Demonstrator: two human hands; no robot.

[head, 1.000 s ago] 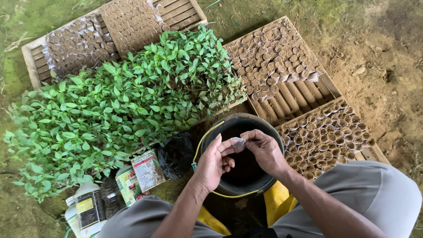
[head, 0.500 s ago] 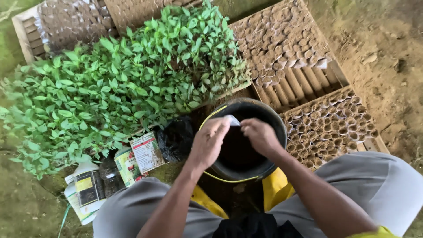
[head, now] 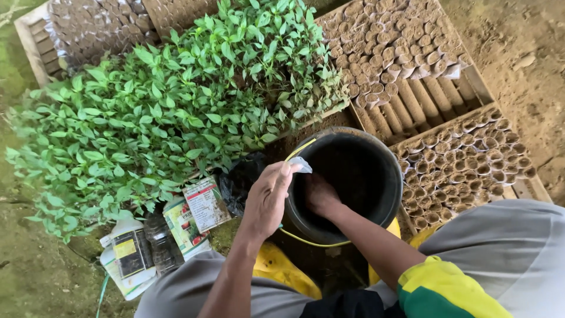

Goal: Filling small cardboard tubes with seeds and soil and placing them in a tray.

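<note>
A small clear plastic sleeve [head: 301, 164] sits pinched between the fingertips of the left hand [head: 268, 197], held over the near-left rim of a black bucket [head: 376, 154], probably so that whatever comes out of the bucket can go straight into it. The left hand is mostly closed around that sleeve, thumb and fingers pressed together at its lower end.

The right hand [head: 319, 195] is down inside the bucket, against the dark contents. Its fingers are curled and partly lost in shadow, so I cannot tell whether it has hold of anything. The bucket stands on the ground between the person's knees, right under both hands, and a yellow wire handle [head: 303, 148] lies along its rim.

Just left of the left hand lie a crumpled black plastic bag [head: 240, 179], two printed packets [head: 197, 212], a dark bottle [head: 159, 238] and a white jug [head: 126, 253], all bunched close to the person's left knee.

Beyond the left hand spreads a dense block of green seedlings [head: 170, 112]. Beyond and to the right of the right hand are wooden trays [head: 471, 82] packed with small soil-filled sleeves [head: 394, 41] standing upright side by side; the nearest tray [head: 465, 162] lies just beside the bucket, within easy reach.
</note>
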